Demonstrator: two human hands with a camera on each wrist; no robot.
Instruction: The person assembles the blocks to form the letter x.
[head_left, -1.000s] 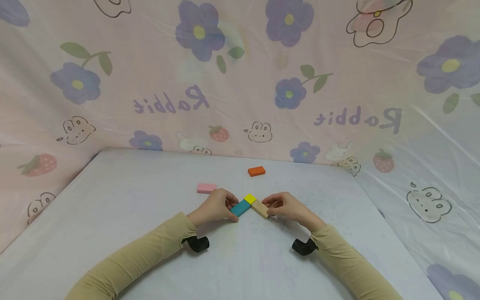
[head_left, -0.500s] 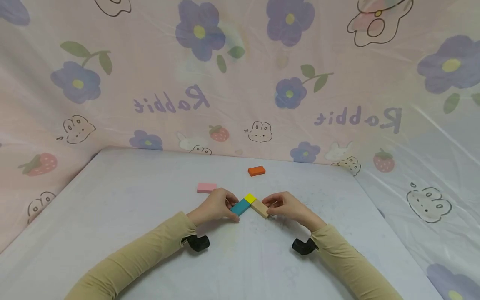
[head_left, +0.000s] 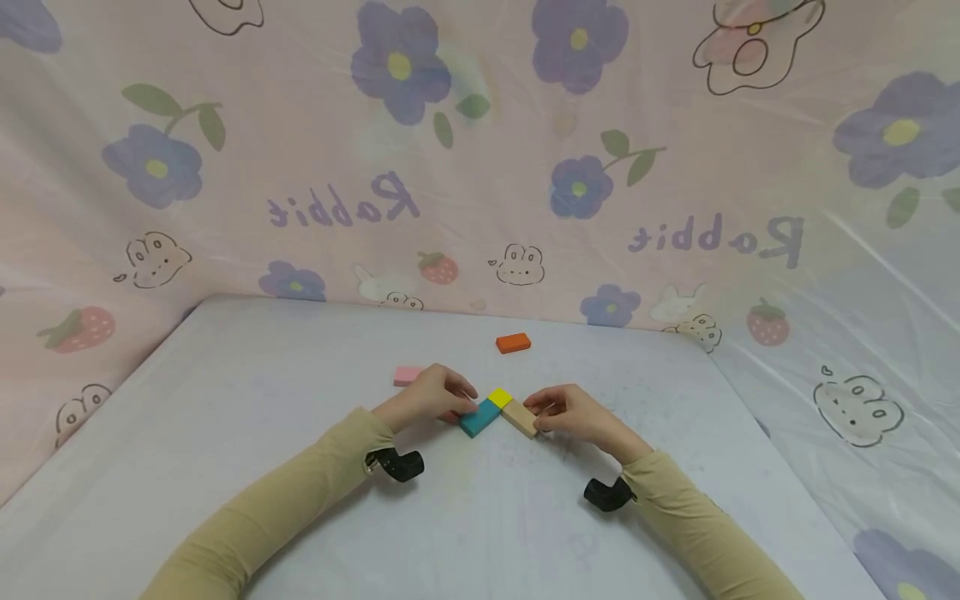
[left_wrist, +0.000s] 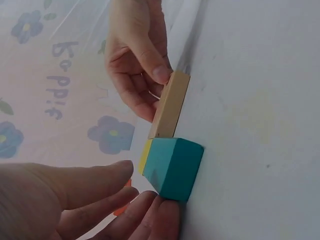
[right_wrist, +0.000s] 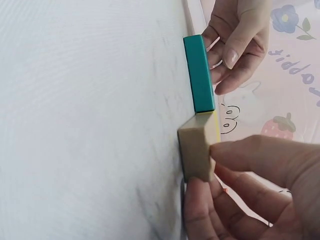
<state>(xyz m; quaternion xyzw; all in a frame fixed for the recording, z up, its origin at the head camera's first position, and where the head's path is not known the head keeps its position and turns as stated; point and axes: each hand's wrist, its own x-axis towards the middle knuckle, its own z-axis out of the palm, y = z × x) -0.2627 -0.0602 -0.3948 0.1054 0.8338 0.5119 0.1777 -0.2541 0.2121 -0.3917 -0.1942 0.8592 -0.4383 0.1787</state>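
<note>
A teal block (head_left: 480, 418) and a bare-wood block (head_left: 520, 418) lie slanted on the table, meeting at a yellow block (head_left: 500, 398) to make a roof-like angle. My left hand (head_left: 438, 396) is beside the teal block's outer side. In the left wrist view its thumb (left_wrist: 112, 185) is lifted off the teal block, while the other fingertips are right at the block's side. My right hand (head_left: 573, 415) pinches the outer end of the wood block, with its thumb (right_wrist: 250, 157) at the upper edge and fingers round the other side.
A pink block (head_left: 407, 377) lies behind my left hand, partly hidden by it. Farther back is an orange block (head_left: 513, 343). A patterned curtain (head_left: 480, 167) hangs along the table's back edge and sides. Black wrist devices (head_left: 609, 495) stick out under both sleeves.
My left hand has loosened from the teal block, its thumb rising off the near side and the wrist shifting slightly up. The right hand and the blocks stay in place.
</note>
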